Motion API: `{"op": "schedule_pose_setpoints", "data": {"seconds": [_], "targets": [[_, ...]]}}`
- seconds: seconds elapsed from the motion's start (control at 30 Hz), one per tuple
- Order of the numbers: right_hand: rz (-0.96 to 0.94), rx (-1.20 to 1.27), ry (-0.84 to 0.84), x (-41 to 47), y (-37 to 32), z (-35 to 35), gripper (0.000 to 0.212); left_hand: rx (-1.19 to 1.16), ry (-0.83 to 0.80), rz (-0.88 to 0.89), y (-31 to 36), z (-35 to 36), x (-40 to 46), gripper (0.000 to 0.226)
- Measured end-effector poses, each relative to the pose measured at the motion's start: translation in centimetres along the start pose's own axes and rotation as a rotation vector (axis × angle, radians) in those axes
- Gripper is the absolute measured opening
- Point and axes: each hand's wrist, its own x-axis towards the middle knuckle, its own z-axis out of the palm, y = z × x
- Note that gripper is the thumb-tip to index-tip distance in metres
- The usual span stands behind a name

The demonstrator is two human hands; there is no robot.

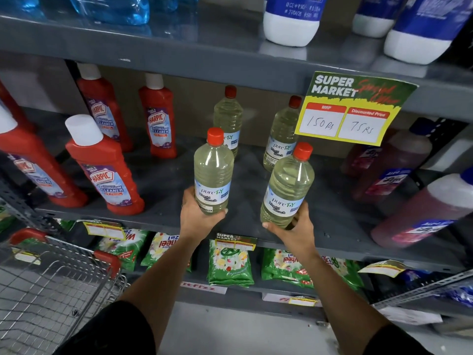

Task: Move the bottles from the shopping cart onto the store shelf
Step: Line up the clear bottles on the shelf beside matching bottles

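Grey metal store shelf (158,180) lies just under both upright clear red-capped bleach bottles, left hand (197,213) gripping one (213,172), right hand (294,226) the other (288,188), equally near.

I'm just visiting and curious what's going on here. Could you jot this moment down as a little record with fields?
setting: store aisle, grey metal shelf
left hand: grips the base of a bleach bottle, upright at the shelf's front
right hand: grips a second bleach bottle, tilted slightly
already shelved: two matching bottles behind
neighbours: red Harpic cleaners to the left, pink bottles to the right
price sign: 150 Rs, discounted 75 Rs
shopping cart: lower left
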Motion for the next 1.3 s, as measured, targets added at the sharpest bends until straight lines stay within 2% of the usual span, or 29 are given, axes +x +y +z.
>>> {"op": "schedule_pose_setpoints", "data": {"seconds": [0.3,0.4,0.47,0.53,0.63,0.67,0.73,0.77,0.8,0.87,0.93,1.03,1.17,1.3], "targets": [[0.008,0.056,-0.046,0.5,0.7,-0.5,0.08,0.0,-0.01,-0.004,0.0,0.2,0.2,0.089],[-0.005,0.105,-0.115,0.4,0.4,-0.8,0.092,-0.018,-0.019,0.007,-0.2,-0.1,0.3,0.092],[-0.009,0.156,-0.098,-0.2,0.2,-1.2,0.102,-0.034,-0.012,0.011,-0.8,-0.5,0.3,0.098],[-0.01,0.191,0.069,-1.8,-0.3,-2.5,0.095,-0.029,-0.013,0.015,-1.1,-0.9,0.0,0.105],[-0.04,0.191,0.492,-4.2,-0.3,-6.4,0.068,0.014,-0.04,0.061,-0.8,-1.0,-0.3,0.106],[-0.056,0.167,0.636,-4.8,0.1,-8.1,0.065,0.02,-0.051,0.078,-0.4,-0.9,-0.4,0.105],[-0.054,0.12,0.859,-5.1,1.4,-11.7,0.075,0.032,-0.061,0.105,0.0,-0.6,-0.5,0.102],[-0.02,0.104,0.906,-5.0,1.8,-13.3,0.085,0.046,-0.063,0.114,0.0,-0.5,-0.4,0.101],[0.044,0.089,0.91,-4.6,2.6,-14.9,0.097,0.063,-0.068,0.128,-0.1,-0.5,-0.5,0.099],[0.172,0.056,0.79,-3.6,3.7,-17.3,0.116,0.093,-0.077,0.139,-0.5,-0.5,-0.3,0.096],[0.193,-0.001,0.659,-2.2,5.2,-18.9,0.122,0.081,-0.078,0.133,-0.9,-0.5,-0.1,0.096],[0.253,-0.066,0.549,-0.6,6.1,-20.3,0.114,0.047,-0.063,0.112,-1.0,-0.3,0.0,0.096],[0.291,-0.05,0.553,0.1,6.8,-20.9,0.101,0.024,-0.044,0.089,-1.3,-0.2,0.4,0.108],[0.288,-0.056,0.58,0.0,7.3,-20.8,0.1,0.052,-0.047,0.09,-1.6,0.0,0.5,0.112]]}}
